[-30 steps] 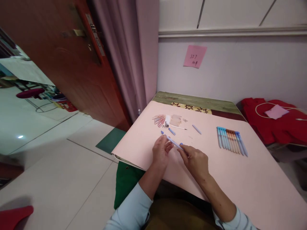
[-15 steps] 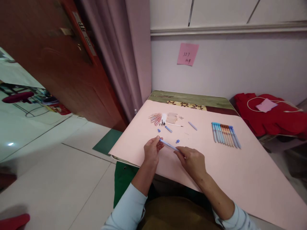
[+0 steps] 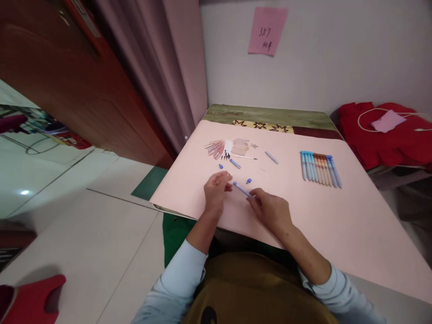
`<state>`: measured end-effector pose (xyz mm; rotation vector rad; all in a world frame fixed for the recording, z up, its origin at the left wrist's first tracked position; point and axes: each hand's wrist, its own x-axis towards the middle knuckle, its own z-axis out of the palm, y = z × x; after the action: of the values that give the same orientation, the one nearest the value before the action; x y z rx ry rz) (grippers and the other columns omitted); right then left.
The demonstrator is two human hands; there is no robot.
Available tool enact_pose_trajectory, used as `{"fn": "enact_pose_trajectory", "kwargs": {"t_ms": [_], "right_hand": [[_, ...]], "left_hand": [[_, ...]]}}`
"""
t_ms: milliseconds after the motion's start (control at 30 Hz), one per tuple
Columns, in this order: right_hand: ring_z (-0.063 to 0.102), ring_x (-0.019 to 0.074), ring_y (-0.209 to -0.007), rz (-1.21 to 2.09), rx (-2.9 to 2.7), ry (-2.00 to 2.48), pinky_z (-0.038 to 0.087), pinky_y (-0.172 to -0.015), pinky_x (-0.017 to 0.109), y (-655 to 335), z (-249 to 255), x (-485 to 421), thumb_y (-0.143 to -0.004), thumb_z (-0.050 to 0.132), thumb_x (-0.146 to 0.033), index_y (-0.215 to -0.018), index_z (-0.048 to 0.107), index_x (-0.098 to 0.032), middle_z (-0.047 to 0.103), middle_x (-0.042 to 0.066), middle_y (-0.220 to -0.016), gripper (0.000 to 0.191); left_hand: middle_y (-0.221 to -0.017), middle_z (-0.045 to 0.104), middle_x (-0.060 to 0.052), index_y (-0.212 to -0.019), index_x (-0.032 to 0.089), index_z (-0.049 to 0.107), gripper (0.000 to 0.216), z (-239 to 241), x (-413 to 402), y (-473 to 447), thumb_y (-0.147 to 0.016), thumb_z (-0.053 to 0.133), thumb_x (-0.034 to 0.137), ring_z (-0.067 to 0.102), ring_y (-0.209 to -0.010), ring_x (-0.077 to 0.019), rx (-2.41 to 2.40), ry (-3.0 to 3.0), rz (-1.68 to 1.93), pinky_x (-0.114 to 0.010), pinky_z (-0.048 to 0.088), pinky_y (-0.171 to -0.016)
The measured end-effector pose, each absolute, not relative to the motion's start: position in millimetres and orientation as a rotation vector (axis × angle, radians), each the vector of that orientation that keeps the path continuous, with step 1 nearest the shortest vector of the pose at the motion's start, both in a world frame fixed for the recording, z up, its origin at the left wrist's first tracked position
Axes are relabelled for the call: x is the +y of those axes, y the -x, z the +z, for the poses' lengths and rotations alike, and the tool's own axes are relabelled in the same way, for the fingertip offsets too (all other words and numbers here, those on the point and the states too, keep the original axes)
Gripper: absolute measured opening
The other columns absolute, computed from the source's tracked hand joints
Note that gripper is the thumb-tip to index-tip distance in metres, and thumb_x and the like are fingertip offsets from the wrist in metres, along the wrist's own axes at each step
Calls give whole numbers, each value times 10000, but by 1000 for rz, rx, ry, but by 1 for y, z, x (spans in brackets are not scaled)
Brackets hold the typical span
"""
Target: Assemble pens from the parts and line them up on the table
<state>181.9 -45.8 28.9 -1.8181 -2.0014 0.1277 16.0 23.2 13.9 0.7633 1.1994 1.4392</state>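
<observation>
In my right hand (image 3: pixel 272 210) is a slim light-blue pen barrel (image 3: pixel 242 190), pinched near its right end between thumb and fingers. Its darker blue left end points at my left hand (image 3: pixel 216 191), whose fingers are loosely curled and apart, just off that end. Beyond the hands lie a small blue pen part (image 3: pixel 249 181), another small blue piece (image 3: pixel 221 166) and a short blue barrel piece (image 3: pixel 235 164). A thin white refill (image 3: pixel 245 157) rests behind them, with a grey-blue barrel (image 3: pixel 271 157) to its right.
Clear pinkish barrels (image 3: pixel 216 148), black-tipped white refills (image 3: pixel 227 150) and pale barrels (image 3: pixel 240 147) lie grouped at the back. A row of several blue and brown pens (image 3: pixel 320 168) lies to the right on the pink-covered table (image 3: pixel 337 234). Red cloth (image 3: pixel 354 135) sits beyond the table's right edge.
My left hand has let go of the barrel's left end and drawn slightly away. The right hand keeps its hold. The camera view has tilted down.
</observation>
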Motion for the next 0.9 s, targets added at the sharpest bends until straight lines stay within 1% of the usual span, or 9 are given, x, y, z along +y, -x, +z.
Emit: {"fn": "enact_pose_trajectory", "kwargs": {"t_ms": [33,100,267,400,500,567,667,733,900], "right_hand": [[631,156,-574,161,-1950,1834,302,-529,253,-188,30,-43,-914,548,-412,-993,677,-255,722,-12,-719,218],[604,149,-546,235,-1838,1864,316,-527,253,-200,33,-37,-893,557,-449,-942,677,-250,696,-21,-680,238],[529,126,-492,566,-1657,1816,362,-526,252,-215,34,-23,-860,595,-502,-844,677,-233,620,-35,-582,281],[599,150,-580,854,-1541,1653,444,-560,260,-206,32,-14,-859,601,-507,-881,684,-211,653,-5,-633,308],[646,165,-647,1051,-1456,1521,504,-600,269,-194,39,-6,-864,600,-495,-909,691,-196,698,30,-718,316],[663,168,-671,1136,-1403,1456,535,-630,276,-186,48,0,-864,603,-494,-910,698,-190,713,45,-757,322],[679,178,-687,1137,-1364,1408,558,-652,286,-174,64,7,-853,621,-490,-886,704,-188,716,48,-740,316],[679,176,-676,1070,-1395,1403,557,-652,285,-166,72,9,-850,631,-470,-886,709,-193,715,40,-721,290],[655,154,-608,919,-1497,1431,532,-589,264,-153,80,14,-859,621,-420,-893,722,-203,705,18,-686,241]], "left_hand": [[-772,686,-35,-954,151,690,291,12,32,-9,-723,742,320,536,-552,-97,1267,-854,1483,-237,459,-553],[-757,638,-14,-913,165,696,225,8,54,5,-716,734,268,534,-608,-104,1455,-1097,1492,-238,463,-620],[-932,622,-59,-881,200,737,222,-4,95,18,-666,746,146,583,-788,-185,1733,-1688,1133,-327,472,-817],[-850,641,-71,-795,195,717,160,-2,103,14,-738,634,70,601,-851,-225,1732,-1805,1012,-365,449,-877],[-834,660,-66,-770,192,698,109,7,101,13,-757,636,103,603,-873,-227,1677,-1685,1115,-384,446,-912],[-852,674,-62,-826,182,700,62,18,99,11,-796,649,200,615,-846,-202,1521,-1408,1254,-361,479,-877],[-913,703,-77,-938,150,684,227,42,92,3,-843,653,354,659,-816,-167,1115,-791,1320,-322,532,-813],[-946,723,-103,-939,130,668,227,60,87,-3,-858,660,342,689,-848,-169,894,-532,1261,-321,548,-837],[-863,740,-107,-939,93,668,177,89,82,-7,-906,614,258,712,-753,-162,852,-408,1289,-331,569,-824]]}}
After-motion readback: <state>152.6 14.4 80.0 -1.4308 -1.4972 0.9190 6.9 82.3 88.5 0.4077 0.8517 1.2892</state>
